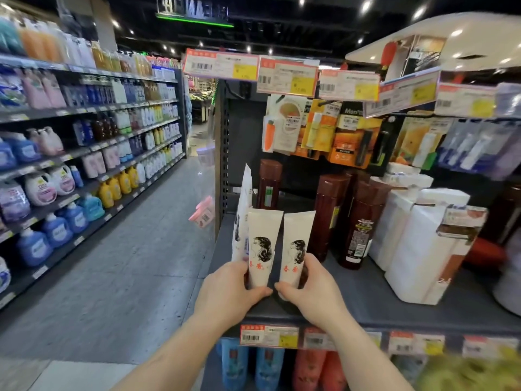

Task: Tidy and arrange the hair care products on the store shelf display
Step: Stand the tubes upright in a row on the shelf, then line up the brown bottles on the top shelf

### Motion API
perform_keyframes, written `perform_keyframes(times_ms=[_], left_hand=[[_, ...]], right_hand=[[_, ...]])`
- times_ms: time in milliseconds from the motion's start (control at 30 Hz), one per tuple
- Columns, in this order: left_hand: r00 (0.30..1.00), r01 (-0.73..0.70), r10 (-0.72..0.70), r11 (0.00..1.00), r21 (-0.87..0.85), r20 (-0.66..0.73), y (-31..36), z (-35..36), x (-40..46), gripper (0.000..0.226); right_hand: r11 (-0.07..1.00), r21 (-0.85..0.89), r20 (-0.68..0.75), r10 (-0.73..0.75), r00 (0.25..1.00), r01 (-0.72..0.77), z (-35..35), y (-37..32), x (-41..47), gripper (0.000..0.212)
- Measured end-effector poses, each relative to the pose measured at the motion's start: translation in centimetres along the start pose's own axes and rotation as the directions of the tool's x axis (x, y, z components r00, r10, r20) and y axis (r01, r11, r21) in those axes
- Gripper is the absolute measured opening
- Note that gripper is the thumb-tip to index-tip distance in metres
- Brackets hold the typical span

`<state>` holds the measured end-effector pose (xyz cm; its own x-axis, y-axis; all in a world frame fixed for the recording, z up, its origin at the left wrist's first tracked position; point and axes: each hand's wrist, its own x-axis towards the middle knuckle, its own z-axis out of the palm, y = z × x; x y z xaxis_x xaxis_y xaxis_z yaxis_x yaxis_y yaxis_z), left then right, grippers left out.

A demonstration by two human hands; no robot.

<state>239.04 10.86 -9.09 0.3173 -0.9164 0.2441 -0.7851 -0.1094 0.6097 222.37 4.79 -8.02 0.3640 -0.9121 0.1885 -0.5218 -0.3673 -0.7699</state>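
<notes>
A supermarket aisle runs off to the left, lined with detergent bottles, and straight ahead stands a dark grey shelf with price tags along its front edge. Near its left end, two white tubes stand cap-down, side by side and almost touching, each printed with a woman's head and red characters. The left hand is curled round the base of the left tube, thumb across the front near the bottom and fingers wrapped behind. The right hand grips the right tube the same way, thumb low in front, fingers round the far side. A third white tube leans behind the left one.

The likely trouble is tipping. These tubes are tall, balance on small caps, and sit close to the shelf's front lip; letting go before they stand true could send one forward off the edge. A careless nudge could also topple the leaning tube or knock the brown bottles just to the right.
</notes>
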Motion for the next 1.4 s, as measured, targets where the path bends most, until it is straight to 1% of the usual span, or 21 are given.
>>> perform_keyframes(times_ms=[133, 300, 467, 633, 700, 767, 867, 900, 967, 1033, 1067, 1167, 1200, 1300, 1400], left_hand=[[1.000, 0.009, -0.009, 1.000, 0.014, -0.007, 0.2, 0.0, -0.1, 0.037], [1.000, 0.022, -0.023, 0.999, 0.035, 0.009, 0.2, -0.2, -0.2, 0.041], [0.997, 0.030, -0.030, 1.000, 0.008, 0.074, 0.5, -1.1, -0.3, 0.049], [0.998, 0.020, -0.023, 0.997, 0.073, 0.052, 0.7, -3.1, -0.8, 0.064], [0.999, 0.003, -0.006, 0.996, 0.094, 0.037, 0.7, -4.1, -1.0, 0.066], [1.000, -0.031, 0.031, 0.996, 0.086, 0.003, 0.7, -5.6, -1.0, 0.061], [0.988, -0.110, 0.112, 0.994, 0.021, -0.108, 1.5, -8.3, -0.6, 0.042], [0.979, -0.146, 0.143, 0.989, -0.015, -0.143, 2.0, -9.2, -0.3, 0.037], [0.956, -0.241, 0.225, 0.969, -0.064, -0.189, 3.2, -10.9, 0.6, 0.037], [0.933, -0.325, 0.303, 0.942, -0.088, -0.194, 4.4, -12.0, 2.1, 0.043], [0.926, -0.354, 0.332, 0.930, -0.102, -0.181, 4.9, -12.3, 3.1, 0.043], [0.905, -0.419, 0.408, 0.904, -0.089, -0.119, 6.1, -13.0, 6.7, 0.031], [0.901, -0.432, 0.425, 0.898, -0.081, -0.092, 6.3, -13.1, 8.1, 0.030], [0.884, -0.467, 0.468, 0.883, -0.055, 0.009, 6.5, -13.1, 12.2, 0.034], [0.865, -0.494, 0.496, 0.869, -0.040, 0.080, 6.3, -13.0, 15.7, 0.040]], right_hand=[[1.000, 0.007, 0.036, 0.016, 0.999, -0.016, -0.1, 0.4, 0.1, 0.037], [1.000, 0.018, 0.039, 0.005, 0.999, -0.005, 0.0, 0.6, 0.2, 0.037], [1.000, 0.027, 0.044, 0.001, 0.999, -0.002, 0.0, 0.8, 0.2, 0.038], [0.999, 0.037, 0.053, 0.012, 0.999, -0.014, -0.1, 0.6, 0.3, 0.041], [0.995, 0.093, 0.054, 0.025, 0.998, -0.030, -0.4, 0.3, 0.0, 0.046], [0.975, 0.217, 0.034, 0.035, 0.999, -0.042, -1.0, 0.0, -0.4, 0.051], [0.926, 0.378, -0.045, 0.034, 0.998, -0.014, -2.8, -1.1, -0.1, 0.052], [0.913, 0.408, -0.078, 0.028, 0.997, 0.006, -3.5, -1.8, 0.1, 0.052], [0.904, 0.423, -0.139, 0.002, 0.990, 0.057, -4.9, -3.5, 0.8, 0.053], [0.915, 0.388, -0.187, -0.040, 0.981, 0.111, -5.9, -5.2, 1.7, 0.054], [0.928, 0.346, -0.207, -0.065, 0.976, 0.135, -6.3, -6.0, 2.3, 0.051], [0.969, 0.180, -0.226, -0.128, 0.966, 0.171, -7.3, -8.1, 4.5, 0.020], [0.978, 0.110, -0.226, -0.150, 0.963, 0.178, -7.6, -8.7, 5.3, 0.015], [0.980, -0.070, -0.211, -0.198, 0.957, 0.187, -8.0, -10.2, 7.4, 0.016], [0.969, -0.154, -0.218, -0.223, 0.950, 0.192, -8.0, -10.6, 8.9, 0.020]])
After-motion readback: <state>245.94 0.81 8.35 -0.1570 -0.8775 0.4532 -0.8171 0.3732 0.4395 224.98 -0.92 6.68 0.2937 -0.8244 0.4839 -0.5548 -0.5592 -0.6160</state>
